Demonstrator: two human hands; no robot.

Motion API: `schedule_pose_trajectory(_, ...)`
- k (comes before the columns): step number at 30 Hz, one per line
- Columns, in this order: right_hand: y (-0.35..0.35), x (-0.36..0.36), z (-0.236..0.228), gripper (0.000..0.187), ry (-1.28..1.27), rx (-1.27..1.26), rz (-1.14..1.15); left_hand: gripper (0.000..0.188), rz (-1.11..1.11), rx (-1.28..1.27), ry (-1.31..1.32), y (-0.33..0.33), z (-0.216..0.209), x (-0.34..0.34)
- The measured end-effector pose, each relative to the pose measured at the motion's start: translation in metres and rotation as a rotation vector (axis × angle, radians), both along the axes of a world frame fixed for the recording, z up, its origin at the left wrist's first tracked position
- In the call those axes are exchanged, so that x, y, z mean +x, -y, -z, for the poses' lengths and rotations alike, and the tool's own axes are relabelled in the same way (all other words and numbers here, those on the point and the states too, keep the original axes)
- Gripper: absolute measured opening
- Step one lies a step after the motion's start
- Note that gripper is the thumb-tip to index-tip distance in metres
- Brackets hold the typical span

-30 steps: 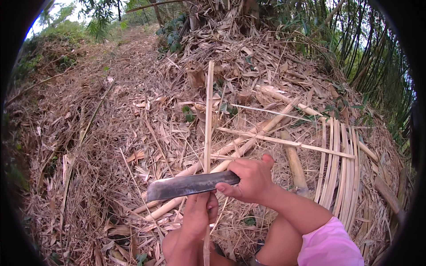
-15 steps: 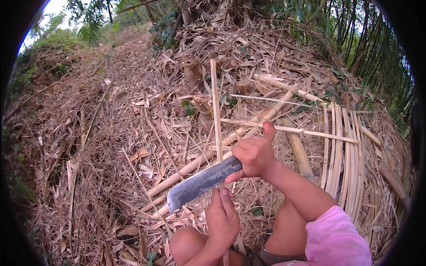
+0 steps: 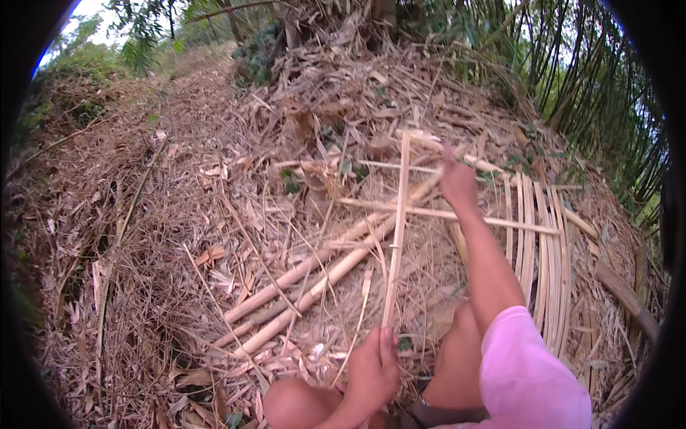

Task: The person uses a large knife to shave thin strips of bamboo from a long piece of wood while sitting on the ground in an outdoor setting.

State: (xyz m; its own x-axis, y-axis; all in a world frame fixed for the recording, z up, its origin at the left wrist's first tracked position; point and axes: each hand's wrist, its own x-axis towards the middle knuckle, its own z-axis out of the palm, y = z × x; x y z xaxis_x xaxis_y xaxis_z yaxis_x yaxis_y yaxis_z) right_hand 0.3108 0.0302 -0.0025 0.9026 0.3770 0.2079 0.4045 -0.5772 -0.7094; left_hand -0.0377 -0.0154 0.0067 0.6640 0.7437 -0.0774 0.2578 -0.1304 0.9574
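My left hand [image 3: 373,368] is closed round the lower end of a long pale bamboo strip [image 3: 397,247]. The strip stands upright in front of me, leaning slightly right at its top. Out ahead, beyond the strip's right side, my right hand [image 3: 459,184] is closed in a fist with the thumb up, slightly blurred. It gripped a machete a moment earlier; the blade cannot be made out now, and no machete lies on the ground in view. Under the upright strip, another bamboo strip [image 3: 525,225] lies crosswise over bamboo poles [image 3: 314,293].
At the right, several split bamboo strips [image 3: 527,243] lie side by side. Cut bamboo stumps [image 3: 314,175] rise from the dry leaf litter ahead. A thick pole [image 3: 625,297] lies at the far right. Bamboo stems [image 3: 572,79] grow at the back right. My bent knees are at the lower edge.
My right hand has moved forward and up, away from my left hand, and the machete blade no longer shows. The upright strip's top has swung right. My left hand has shifted slightly down and right.
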Motion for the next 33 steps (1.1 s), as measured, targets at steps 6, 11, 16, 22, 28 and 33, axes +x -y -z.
schedule_pose_trajectory(6,0.017,-0.041,0.039,0.08,-0.001,0.062,-0.312,0.03,-0.104,-0.403,0.18,-0.06,0.008,0.006)
schedule_pose_trajectory(11,-0.009,-0.125,-0.002,0.067,0.322,0.2,-0.686,0.03,-0.062,-0.649,0.329,-0.065,-0.015,0.018)
schedule_pose_trajectory(16,0.005,-0.163,-0.007,0.07,0.605,0.107,-0.816,0.033,-0.138,-0.639,0.294,-0.069,-0.006,0.016)
schedule_pose_trajectory(22,0.001,-0.152,0.004,0.074,0.716,0.092,-0.815,0.031,-0.221,-0.631,0.287,-0.051,-0.008,0.025)
schedule_pose_trajectory(28,-0.024,-0.12,0.027,0.077,0.657,0.013,-0.595,0.035,-0.225,-0.51,0.144,-0.04,0.002,0.022)
schedule_pose_trajectory(33,-0.03,-0.076,0.016,0.077,0.319,-0.096,-0.542,0.035,-0.2,-0.353,0.101,-0.032,0.023,0.027)
